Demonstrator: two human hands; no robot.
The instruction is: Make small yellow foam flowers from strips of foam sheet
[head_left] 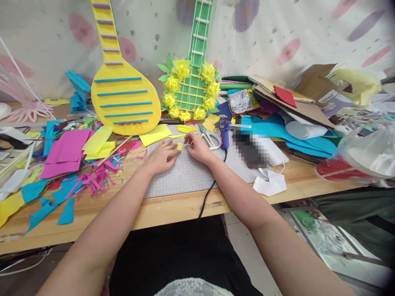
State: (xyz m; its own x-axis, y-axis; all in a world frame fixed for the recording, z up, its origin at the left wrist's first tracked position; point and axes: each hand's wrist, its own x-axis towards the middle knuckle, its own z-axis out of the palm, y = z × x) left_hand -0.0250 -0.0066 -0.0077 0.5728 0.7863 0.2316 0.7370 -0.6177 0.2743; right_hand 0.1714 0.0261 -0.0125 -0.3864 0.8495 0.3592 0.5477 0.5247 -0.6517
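Note:
My left hand [161, 157] rests on a grey gridded cutting mat [179, 181]. A small piece of yellow crepe paper [179, 146] lies between its thumb and fingers. Just to the right, my right hand [198, 149] has its fingers curled in near the same paper; what they pinch, if anything, is too small to make out. Beyond that hand lie scissors [211, 141] with pale handles and a blue glue gun [225, 135] with its cord running off the table edge. Thin yellow strips [186, 128] and a folded yellow sheet [156, 135] lie behind my hands.
A yellow cardboard instrument [125, 98] and a green one [197, 49] ringed with yellow paper flowers stand at the back. Magenta paper [66, 152] and scraps spread left. Cardboard [293, 102], blue sheets [308, 144], a white mask [270, 183] and a plastic-covered tub [345, 164] lie right.

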